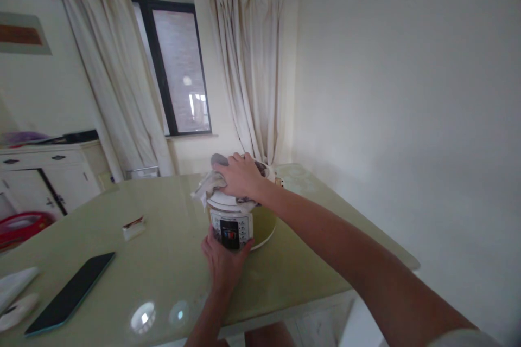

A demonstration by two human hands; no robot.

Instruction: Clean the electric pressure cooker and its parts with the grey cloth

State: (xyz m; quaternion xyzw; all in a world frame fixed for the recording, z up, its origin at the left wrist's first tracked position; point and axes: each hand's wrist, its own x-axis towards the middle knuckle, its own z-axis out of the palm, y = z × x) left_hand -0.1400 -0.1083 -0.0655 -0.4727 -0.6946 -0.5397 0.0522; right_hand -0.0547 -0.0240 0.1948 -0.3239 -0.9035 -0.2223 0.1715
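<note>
A rice cooker (260,222) with a white lid and a yellowish body stands on the pale green table (163,260), its control panel facing me. My right hand (240,176) lies on top of the lid, fingers closed on a whitish cloth (205,187) that hangs over the lid's left side. My left hand (223,260) rests against the front base of the cooker, just below the panel, fingers curled around the body.
A dark phone (71,293) lies at the table's front left, with white items (16,293) beside it. A small packet (133,226) sits mid-left. A white cabinet (49,173), a red object (20,227), curtains and a window stand behind; a wall is on the right.
</note>
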